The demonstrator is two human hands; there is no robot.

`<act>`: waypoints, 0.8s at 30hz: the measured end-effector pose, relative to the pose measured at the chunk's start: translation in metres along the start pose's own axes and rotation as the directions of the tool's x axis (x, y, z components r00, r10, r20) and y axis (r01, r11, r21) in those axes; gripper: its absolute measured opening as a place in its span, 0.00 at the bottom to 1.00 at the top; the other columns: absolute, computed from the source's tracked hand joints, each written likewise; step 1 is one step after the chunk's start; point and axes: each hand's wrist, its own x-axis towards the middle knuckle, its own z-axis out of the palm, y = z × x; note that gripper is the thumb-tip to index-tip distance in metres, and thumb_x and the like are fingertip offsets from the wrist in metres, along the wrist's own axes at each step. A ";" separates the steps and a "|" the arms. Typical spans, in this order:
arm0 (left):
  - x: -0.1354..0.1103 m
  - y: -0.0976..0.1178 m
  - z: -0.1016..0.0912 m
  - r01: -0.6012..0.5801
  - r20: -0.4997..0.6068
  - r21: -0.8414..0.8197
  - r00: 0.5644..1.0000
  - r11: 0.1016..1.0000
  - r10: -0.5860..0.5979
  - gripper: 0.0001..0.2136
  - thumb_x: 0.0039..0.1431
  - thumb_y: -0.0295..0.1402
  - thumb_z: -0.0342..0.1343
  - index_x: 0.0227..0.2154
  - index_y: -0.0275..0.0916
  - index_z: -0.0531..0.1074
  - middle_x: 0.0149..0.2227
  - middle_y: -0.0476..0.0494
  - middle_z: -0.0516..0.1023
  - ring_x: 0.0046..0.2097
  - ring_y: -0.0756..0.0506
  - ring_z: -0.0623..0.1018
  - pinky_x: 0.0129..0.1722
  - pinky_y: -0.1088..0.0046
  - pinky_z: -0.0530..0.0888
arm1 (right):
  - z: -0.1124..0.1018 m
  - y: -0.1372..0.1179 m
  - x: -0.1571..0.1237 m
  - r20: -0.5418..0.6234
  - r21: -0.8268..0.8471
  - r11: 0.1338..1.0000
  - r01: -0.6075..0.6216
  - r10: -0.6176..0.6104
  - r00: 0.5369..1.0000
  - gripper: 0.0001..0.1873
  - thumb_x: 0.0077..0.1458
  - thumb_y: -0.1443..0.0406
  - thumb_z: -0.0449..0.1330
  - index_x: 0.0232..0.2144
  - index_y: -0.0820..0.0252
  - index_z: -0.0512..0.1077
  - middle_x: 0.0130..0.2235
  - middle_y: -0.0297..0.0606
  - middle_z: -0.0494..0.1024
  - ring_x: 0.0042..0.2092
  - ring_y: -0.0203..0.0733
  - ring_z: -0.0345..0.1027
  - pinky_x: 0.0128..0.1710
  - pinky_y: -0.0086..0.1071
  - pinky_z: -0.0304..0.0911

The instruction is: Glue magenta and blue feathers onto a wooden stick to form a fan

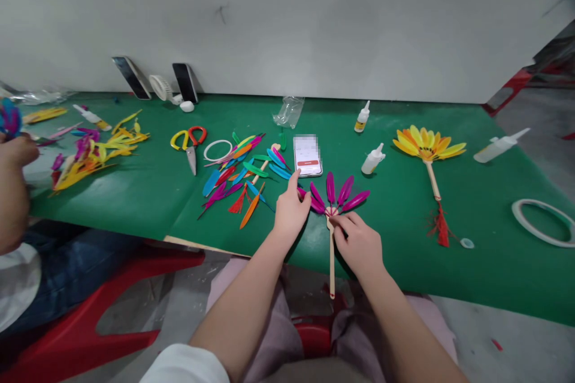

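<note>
My left hand [291,208] has its index finger stretched out to the lower edge of a lit smartphone [306,152]. Its thumb is apart from that finger, close to the leftmost magenta feather. My right hand [360,243] is closed, fingertips pinching the top of a wooden fan handle [332,272], whose lower end juts past the table edge. Several magenta feathers [331,188] spread out from the handle's head. Left of my left hand lies a pile of loose coloured feathers [245,169] with a red tassel [238,200].
The green table [404,251] holds glue bottles [372,159], [362,118], a yellow feather fan [429,146], a tape ring [541,224], scissors [191,146] and a plastic bag [290,112]. A white wall [314,24] stands behind. At the left, another person's hand [20,152] holds blue-purple feathers.
</note>
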 end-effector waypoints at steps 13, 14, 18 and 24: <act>-0.002 0.002 -0.003 0.000 -0.010 0.045 1.000 0.999 0.000 0.26 0.53 0.32 0.49 0.56 0.45 0.51 0.21 0.55 0.67 0.24 0.51 0.69 0.25 0.78 0.63 | 0.001 0.000 0.000 -0.011 -0.013 1.000 0.002 -0.003 1.000 0.12 0.52 0.67 0.51 0.34 0.53 0.74 0.32 0.32 0.74 0.29 0.30 0.66 0.24 0.26 0.49; -0.002 0.002 -0.003 0.000 -0.011 0.045 1.000 0.999 0.000 0.26 0.53 0.32 0.49 0.56 0.45 0.51 0.21 0.55 0.67 0.24 0.51 0.69 0.25 0.78 0.63 | 0.001 0.000 0.000 -0.009 -0.013 1.000 0.001 -0.001 1.000 0.12 0.52 0.67 0.51 0.34 0.53 0.74 0.32 0.32 0.74 0.29 0.30 0.65 0.24 0.26 0.49; -0.003 0.003 -0.005 0.014 -0.016 0.057 1.000 0.998 -0.013 0.26 0.53 0.31 0.49 0.56 0.45 0.52 0.21 0.54 0.66 0.24 0.51 0.69 0.26 0.78 0.63 | 0.000 -0.001 0.000 -0.002 -0.017 1.000 0.000 0.000 1.000 0.12 0.51 0.67 0.51 0.35 0.53 0.74 0.32 0.32 0.73 0.29 0.29 0.65 0.24 0.25 0.50; -0.004 0.003 -0.005 0.020 -0.010 0.057 1.000 0.998 -0.019 0.26 0.53 0.32 0.49 0.56 0.45 0.52 0.21 0.54 0.66 0.24 0.51 0.69 0.25 0.78 0.62 | 0.001 0.000 0.000 -0.002 -0.009 1.000 -0.005 0.005 1.000 0.12 0.51 0.66 0.51 0.35 0.52 0.74 0.32 0.32 0.73 0.29 0.30 0.65 0.24 0.26 0.50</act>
